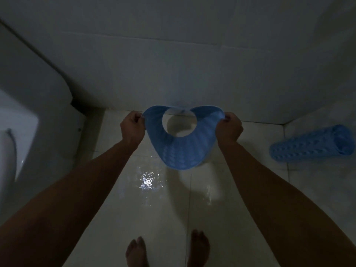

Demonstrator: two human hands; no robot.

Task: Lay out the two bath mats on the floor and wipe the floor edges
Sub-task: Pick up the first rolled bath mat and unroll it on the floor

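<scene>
Bath mat (183, 149), blue and flexible, hangs at the centre of the frame above the tiled floor (154, 218), sagging into a curved loop because it is held only at its two ends. Left hand (132, 126) and right hand (228, 130) each pinch one end with curled fingers, arms extended, apparently to open the mat before lowering it flat. Second bath mat (312, 143) lies rolled on the floor at the right of the frame, near the wall corner, not yet laid out. Toilet (28, 116) occupies the left of the frame. Bare feet (198, 247) stand at the bottom centre; a bright reflection suggests the tiles are wet, hence slippery.
</scene>
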